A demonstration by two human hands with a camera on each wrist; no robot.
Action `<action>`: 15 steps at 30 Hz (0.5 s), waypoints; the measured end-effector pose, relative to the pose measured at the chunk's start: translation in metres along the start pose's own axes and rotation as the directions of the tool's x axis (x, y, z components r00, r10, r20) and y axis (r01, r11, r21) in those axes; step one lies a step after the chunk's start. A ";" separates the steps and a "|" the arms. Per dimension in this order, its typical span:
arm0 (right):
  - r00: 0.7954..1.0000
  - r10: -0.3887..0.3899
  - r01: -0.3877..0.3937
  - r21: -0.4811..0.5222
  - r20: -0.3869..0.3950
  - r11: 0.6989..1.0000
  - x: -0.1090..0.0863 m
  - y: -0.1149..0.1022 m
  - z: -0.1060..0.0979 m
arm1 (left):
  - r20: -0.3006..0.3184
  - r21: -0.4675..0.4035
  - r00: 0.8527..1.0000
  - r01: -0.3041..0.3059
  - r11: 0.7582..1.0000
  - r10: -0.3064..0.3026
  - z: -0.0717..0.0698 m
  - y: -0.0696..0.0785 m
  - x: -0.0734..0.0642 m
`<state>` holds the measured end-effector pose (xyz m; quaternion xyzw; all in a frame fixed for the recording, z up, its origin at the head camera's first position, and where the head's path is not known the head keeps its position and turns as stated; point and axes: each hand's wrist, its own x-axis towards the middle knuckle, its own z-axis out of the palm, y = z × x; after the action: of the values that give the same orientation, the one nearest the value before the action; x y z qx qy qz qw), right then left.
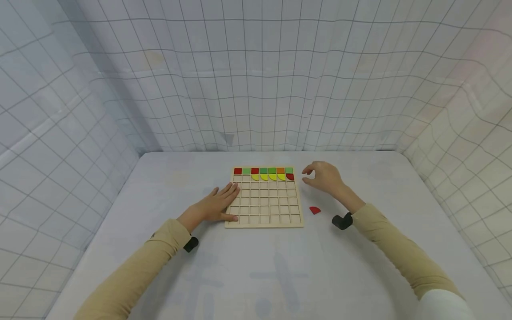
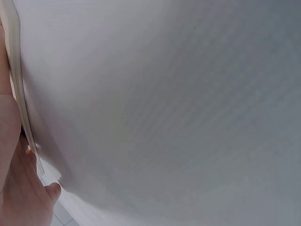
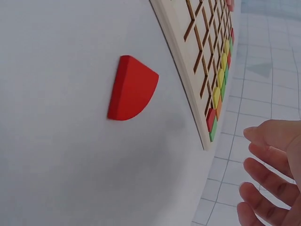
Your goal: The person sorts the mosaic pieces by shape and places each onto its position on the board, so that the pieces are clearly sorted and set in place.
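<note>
A wooden grid board (image 1: 260, 200) lies flat on the table. Colored square tiles, red, green and orange, fill its far row; below them sit several yellow quarter-circle tiles (image 1: 273, 177) and a red quarter-circle tile (image 1: 290, 177) at the right end. My left hand (image 1: 218, 204) rests on the board's left edge with fingers spread; its thumb lies near the front left corner. Just right of the board's far corner, my right hand (image 1: 325, 178) hovers with thumb and fingertips apart, holding nothing. A loose red quarter-circle tile (image 3: 134, 89) lies on the table nearer than that hand.
The white table (image 1: 264, 275) runs around the board on every side. Grid-patterned white curtains (image 1: 260, 89) hang behind it and at both sides. Black wrist cameras (image 1: 342, 221) sit under the sleeves.
</note>
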<state>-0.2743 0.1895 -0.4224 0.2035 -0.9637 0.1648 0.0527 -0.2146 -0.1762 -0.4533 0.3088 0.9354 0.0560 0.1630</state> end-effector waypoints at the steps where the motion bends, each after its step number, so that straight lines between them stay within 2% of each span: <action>1: 1.000 0.003 -0.003 -0.001 0.002 1.000 -0.002 0.002 -0.001 | 0.000 -0.001 1.000 0.001 1.000 -0.001 0.000 0.000 0.000; 15: 0.999 0.015 -0.016 0.023 0.028 1.000 -0.037 0.017 0.000 | 0.005 0.005 1.000 0.006 1.000 -0.006 0.003 -0.002 0.002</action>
<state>-0.2473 0.2178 -0.4334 0.1988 -0.9639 0.1735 0.0357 -0.2161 -0.1764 -0.4566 0.3066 0.9360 0.0525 0.1648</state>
